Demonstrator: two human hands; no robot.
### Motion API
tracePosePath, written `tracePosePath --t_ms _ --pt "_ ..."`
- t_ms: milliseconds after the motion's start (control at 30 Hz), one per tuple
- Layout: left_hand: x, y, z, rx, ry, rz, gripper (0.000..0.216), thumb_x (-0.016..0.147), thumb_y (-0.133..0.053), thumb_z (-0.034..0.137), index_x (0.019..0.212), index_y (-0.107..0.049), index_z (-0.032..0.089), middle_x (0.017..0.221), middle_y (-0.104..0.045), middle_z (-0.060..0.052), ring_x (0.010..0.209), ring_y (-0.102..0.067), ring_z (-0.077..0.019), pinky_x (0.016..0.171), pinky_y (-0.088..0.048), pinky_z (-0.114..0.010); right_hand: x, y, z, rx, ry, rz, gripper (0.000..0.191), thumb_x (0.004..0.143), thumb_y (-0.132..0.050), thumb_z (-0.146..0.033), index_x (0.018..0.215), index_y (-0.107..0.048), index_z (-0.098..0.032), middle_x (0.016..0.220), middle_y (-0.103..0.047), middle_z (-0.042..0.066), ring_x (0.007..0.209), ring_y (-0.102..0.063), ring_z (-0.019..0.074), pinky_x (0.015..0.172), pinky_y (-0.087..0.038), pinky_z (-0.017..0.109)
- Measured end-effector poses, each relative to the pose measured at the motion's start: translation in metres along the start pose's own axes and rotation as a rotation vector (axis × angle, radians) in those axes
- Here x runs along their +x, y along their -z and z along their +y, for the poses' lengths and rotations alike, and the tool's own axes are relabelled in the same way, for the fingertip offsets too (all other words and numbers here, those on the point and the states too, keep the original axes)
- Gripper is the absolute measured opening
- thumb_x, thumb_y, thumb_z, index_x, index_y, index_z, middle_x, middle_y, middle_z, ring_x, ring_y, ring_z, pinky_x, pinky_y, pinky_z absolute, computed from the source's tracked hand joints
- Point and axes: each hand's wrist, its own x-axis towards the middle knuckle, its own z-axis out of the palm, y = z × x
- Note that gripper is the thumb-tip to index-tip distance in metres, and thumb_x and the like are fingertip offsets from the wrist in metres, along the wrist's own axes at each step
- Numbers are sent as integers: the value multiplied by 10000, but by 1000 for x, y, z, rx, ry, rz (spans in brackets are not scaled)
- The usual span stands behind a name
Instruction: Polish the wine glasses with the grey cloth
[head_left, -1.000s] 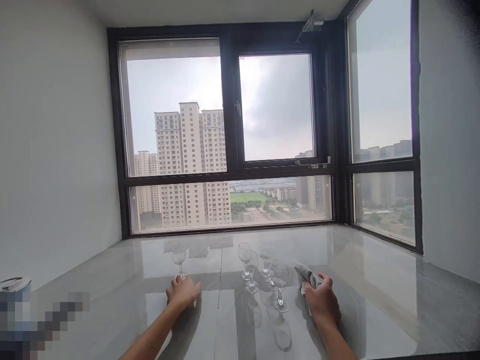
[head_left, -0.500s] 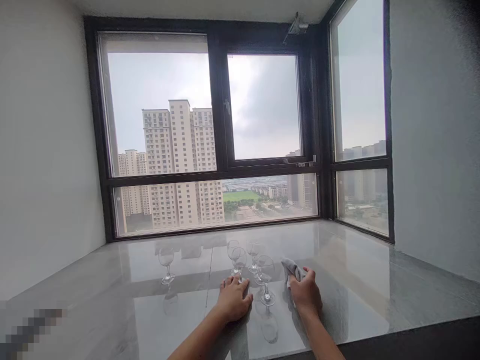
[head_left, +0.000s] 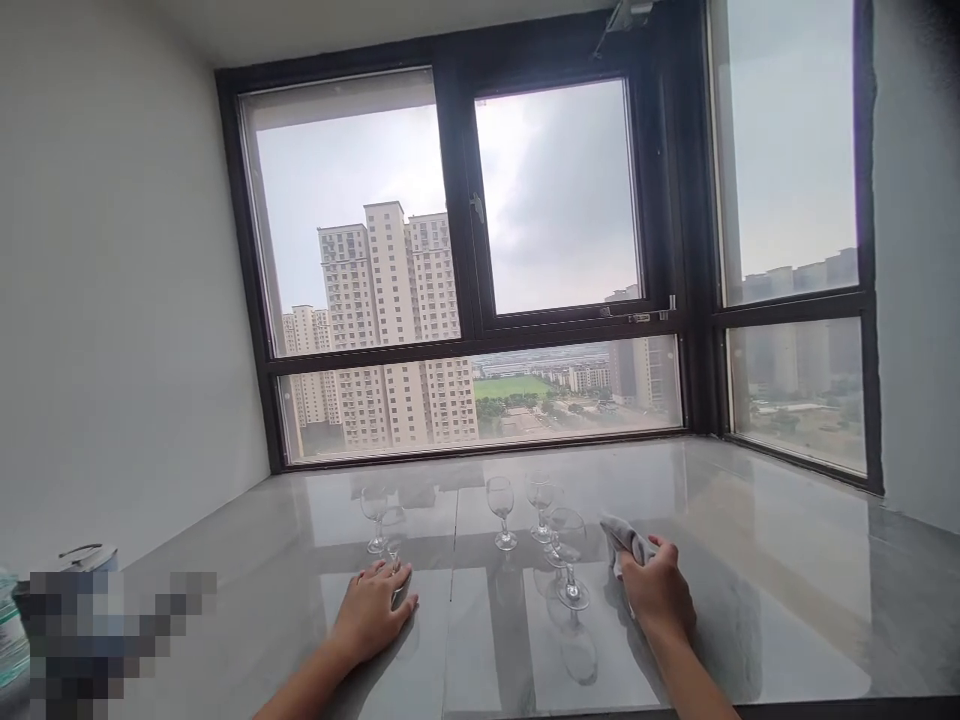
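Note:
My left hand (head_left: 373, 612) is closed at the stem and foot of a clear wine glass (head_left: 394, 527), which stands upright low over the glossy sill. Just behind it is another wine glass (head_left: 374, 508). A bunched grey cloth (head_left: 624, 538) is gripped in my right hand (head_left: 660, 595), which rests near the sill surface. Between my hands, several more stemmed glasses stand upright: one wine glass (head_left: 500, 505) at the left, another (head_left: 540, 503) further back, and a front one (head_left: 573, 597) close to the cloth. They partly overlap, and one behind the front glass is half hidden.
The grey tiled sill (head_left: 787, 600) mirrors the glasses and window. Dark window frames (head_left: 480, 350) close it off at the back, and a white wall (head_left: 127, 300) bounds the left. A greenish clear container (head_left: 10, 630) sits at the lower left beside a blurred-out patch.
My left hand has carried one wine glass leftward from the group to beside the lone glass. My right hand still holds the cloth. The view has tilted and shifted left.

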Motion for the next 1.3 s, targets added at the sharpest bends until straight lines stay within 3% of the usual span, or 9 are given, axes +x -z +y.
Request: tracePosePath --t_ms 133,267,567,933,1300 --pt "3 5 -64 61 149 -8 694 931 -406 579 1524 -532 241 1615 -469 -74 1528 -357 -354 1222 -290 -575 -1 1 0 -10 9 -4 567 951 -389 -508 1437 -387 -216 1196 -719 186 1058 -707 389 770 -492 431" --pt "11 2 -91 45 153 -22 697 946 -371 576 1550 -490 249 1646 -415 -53 1545 -332 -336 1233 -278 -574 -1 2 0 -28 12 2 580 943 -389 -511 1437 -391 -207 1174 -725 192 1042 -711 388 764 -491 426" --pt "23 -7 -91 5 -7 -28 660 960 -383 560 1568 -456 313 1674 -356 -4 1562 -300 -319 1263 -222 -549 0 0 0 -38 8 4 613 933 -394 -539 1447 -397 -206 1142 -732 182 1014 -715 383 752 -502 423" --pt "53 -9 -74 30 77 15 642 944 -393 506 1519 -536 260 1618 -469 -54 1509 -395 -319 1231 -283 -525 1 -2 1 -54 16 25 601 937 -393 -545 1437 -413 -212 1167 -729 188 1030 -718 374 787 -513 423" --pt "48 -9 -75 77 120 56 623 963 -385 501 1537 -505 290 1617 -476 -84 1511 -396 -290 1242 -253 -510 -3 2 -3 -19 10 13 564 946 -433 -483 1436 -408 -207 1164 -730 182 1040 -716 364 790 -511 413"
